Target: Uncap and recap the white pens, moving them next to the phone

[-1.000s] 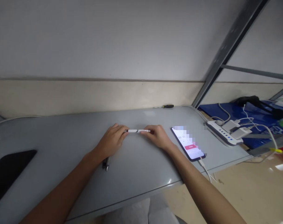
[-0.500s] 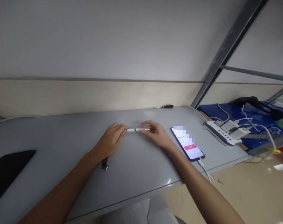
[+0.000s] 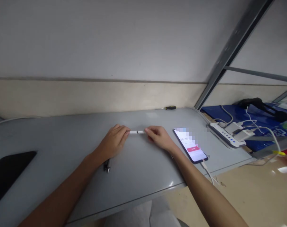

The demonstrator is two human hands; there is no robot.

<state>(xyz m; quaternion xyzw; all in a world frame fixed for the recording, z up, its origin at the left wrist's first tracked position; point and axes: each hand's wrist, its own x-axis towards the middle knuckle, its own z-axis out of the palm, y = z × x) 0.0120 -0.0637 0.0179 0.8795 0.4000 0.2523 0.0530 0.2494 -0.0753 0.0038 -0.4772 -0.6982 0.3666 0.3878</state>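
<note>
A slim white pen (image 3: 134, 132) with a dark band near its middle is held level above the grey desk (image 3: 143, 170). My left hand (image 3: 115, 140) is closed on its left end. On the right end, the thumb and fingers of my right hand (image 3: 157, 136) are pinched together. Both tips of the pen are hidden by my fingers. Partly under my left wrist lie dark, slender objects with a shiny metal end (image 3: 108, 169), perhaps pens; their kind is unclear.
A lit phone (image 3: 190, 146) with a cable lies right of my right hand. Beyond it stands a white power strip (image 3: 226, 135) with plugged-in chargers. By the wall lies a screwdriver (image 3: 170, 107). A black flat object (image 3: 13, 173) sits at the left edge.
My right hand's fingers, partly spread before, have closed on the right end of the pen. My left hand has stayed in place.
</note>
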